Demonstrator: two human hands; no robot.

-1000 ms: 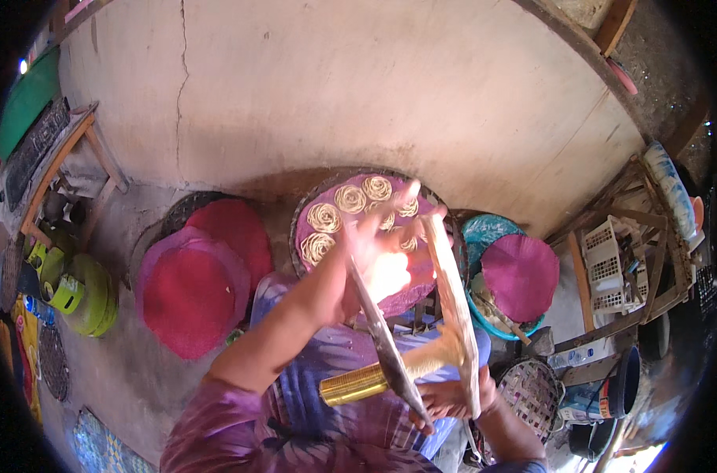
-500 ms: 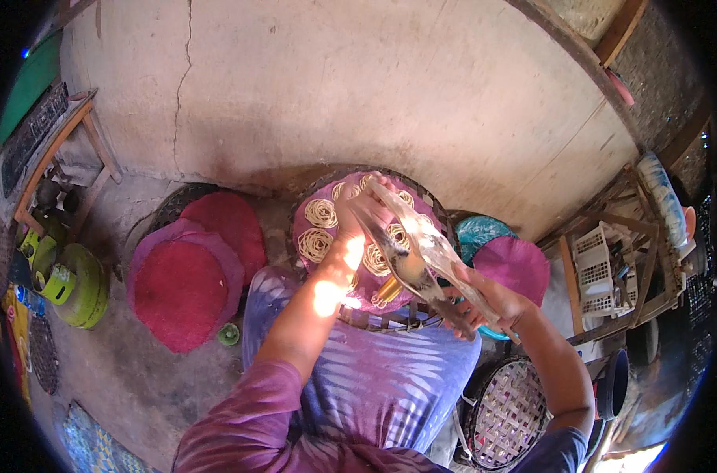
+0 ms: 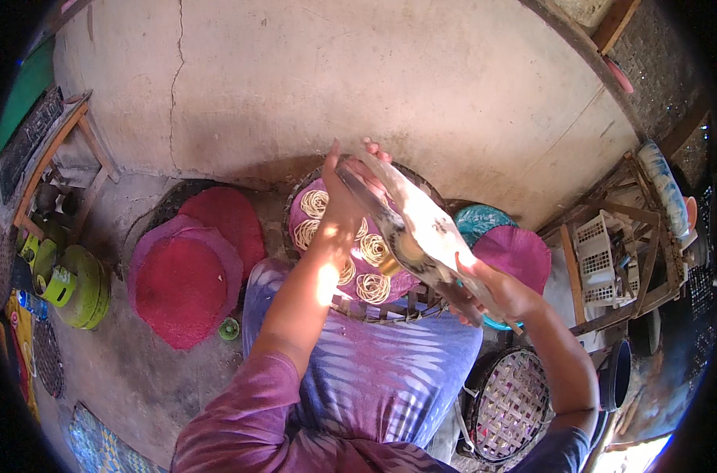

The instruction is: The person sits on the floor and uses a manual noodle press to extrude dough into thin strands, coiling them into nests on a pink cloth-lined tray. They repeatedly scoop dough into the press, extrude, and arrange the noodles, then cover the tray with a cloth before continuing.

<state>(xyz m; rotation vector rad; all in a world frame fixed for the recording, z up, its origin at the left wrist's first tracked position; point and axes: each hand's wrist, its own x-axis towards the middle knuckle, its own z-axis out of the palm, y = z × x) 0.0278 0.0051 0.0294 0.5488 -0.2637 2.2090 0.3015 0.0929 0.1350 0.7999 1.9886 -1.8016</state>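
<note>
A wooden lever press (image 3: 425, 225), made of two long bars with a gold-coloured metal cylinder (image 3: 390, 266) beneath, is held slantwise by both hands. My left hand (image 3: 341, 189) is at its far end, thumb raised and fingertips showing past the bars. My right hand (image 3: 496, 290) is closed round the near right end. Below lies a round woven tray (image 3: 402, 312) resting against my lap, lined with a purple cloth (image 3: 299, 214). Several coils of pale noodle-like strands, one a nest (image 3: 372, 288) near the front, lie on the cloth. The arms and press hide part of the tray.
Left, red and purple round cloths (image 3: 181, 288) lie over a basket; a green gas cylinder (image 3: 86, 288) stands beyond. Right are a turquoise basin (image 3: 480, 223) with a magenta cloth (image 3: 512, 256), a woven basket (image 3: 508, 406) and a wooden rack (image 3: 567, 268). A wall (image 3: 335, 87) rises behind.
The far end of the press has shifted left and up, and its bars look closer together. My left hand has moved with it, its thumb now raised. The front coil shows more fully.
</note>
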